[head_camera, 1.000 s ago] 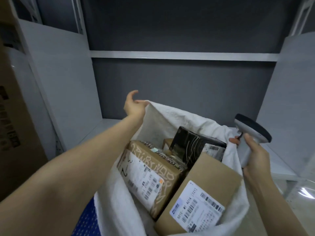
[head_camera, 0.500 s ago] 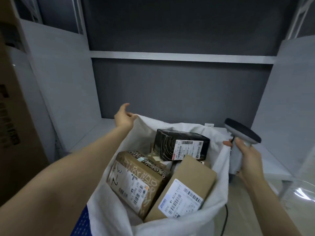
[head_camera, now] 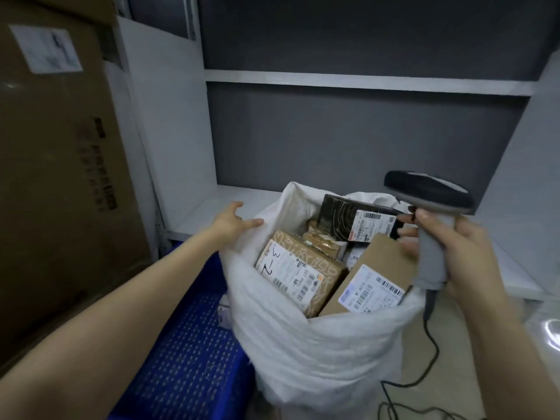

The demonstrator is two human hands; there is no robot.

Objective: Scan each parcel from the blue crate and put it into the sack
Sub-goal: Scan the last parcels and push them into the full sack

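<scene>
Grey shelving bay, white shelf point(head_camera: 363, 83) at the back. Sack point(head_camera: 318, 353) stands centre, blue crate point(head_camera: 188, 344) just left of it; no parcel shows in the crate's visible part. Black parcel point(head_camera: 342, 219), "3-2" box point(head_camera: 303, 268) and kraft box point(head_camera: 381, 268) sit in the sack mouth. Left hand point(head_camera: 230, 222) is at the far-left rim, fingers spread, thumb on the cloth; can't tell if it pinches. Right hand point(head_camera: 472, 256) is wrapped round the barcode scanner point(head_camera: 430, 195). Looks like the sack is being held open: I'd keep the mouth wide and the cable point(head_camera: 430, 344) outside it.
</scene>
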